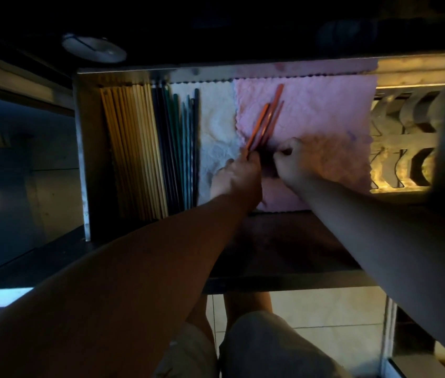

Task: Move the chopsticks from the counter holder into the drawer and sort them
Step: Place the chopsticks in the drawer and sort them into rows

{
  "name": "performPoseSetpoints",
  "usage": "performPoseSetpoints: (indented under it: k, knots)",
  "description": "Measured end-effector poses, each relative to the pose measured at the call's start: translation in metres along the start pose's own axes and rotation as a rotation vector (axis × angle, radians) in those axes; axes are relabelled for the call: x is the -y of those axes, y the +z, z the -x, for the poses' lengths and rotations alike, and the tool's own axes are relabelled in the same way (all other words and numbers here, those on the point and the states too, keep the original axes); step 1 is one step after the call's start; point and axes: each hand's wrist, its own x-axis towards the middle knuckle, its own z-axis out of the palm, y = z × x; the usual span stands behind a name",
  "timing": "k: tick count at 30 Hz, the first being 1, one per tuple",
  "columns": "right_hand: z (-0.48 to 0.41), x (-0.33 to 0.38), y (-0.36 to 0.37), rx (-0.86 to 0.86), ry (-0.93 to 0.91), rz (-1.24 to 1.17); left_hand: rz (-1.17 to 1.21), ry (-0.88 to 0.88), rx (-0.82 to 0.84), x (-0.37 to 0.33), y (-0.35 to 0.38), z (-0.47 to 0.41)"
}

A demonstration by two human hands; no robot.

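Inside the open metal drawer point(82, 148), pale wooden chopsticks point(134, 148) and dark green chopsticks point(181, 148) lie sorted; left hand point(236, 174) pinches orange chopsticks point(266, 121) over a pink cloth point(325, 110), right hand point(295, 159) curled closed.

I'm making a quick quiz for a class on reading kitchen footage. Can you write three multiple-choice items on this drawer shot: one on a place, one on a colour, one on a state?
1. Where in the drawer do the pale wooden chopsticks lie?
A. Far left
B. On the pink cloth
C. Far right

2. What colour are the chopsticks held by the left hand?
A. Green
B. Orange-red
C. White

3. How is the right hand set?
A. Flat and spread
B. Curled, fingers closed, on the pink cloth
C. Out of the drawer

Answers: 1 A, they line the left wall beside the dark green ones. 2 B, they fan out over the pink cloth. 3 B, its knuckles are bent over the cloth; what it grips is hidden.
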Motion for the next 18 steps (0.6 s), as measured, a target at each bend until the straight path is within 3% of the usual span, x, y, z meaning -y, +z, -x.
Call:
performPoseSetpoints:
  k: [6, 11, 18]
  knots:
    - [-0.001, -0.007, -0.009, 0.087, -0.037, -0.052, -0.074, -0.078, -0.118, -0.019, 0.007, -0.014]
    - [-0.002, -0.013, -0.015, 0.103, -0.066, -0.083, -0.103, -0.197, -0.031, -0.023, -0.005, -0.032]
    - [-0.001, -0.013, -0.013, 0.131, 0.003, -0.169, -0.118, -0.233, 0.003, -0.023, -0.008, -0.036]
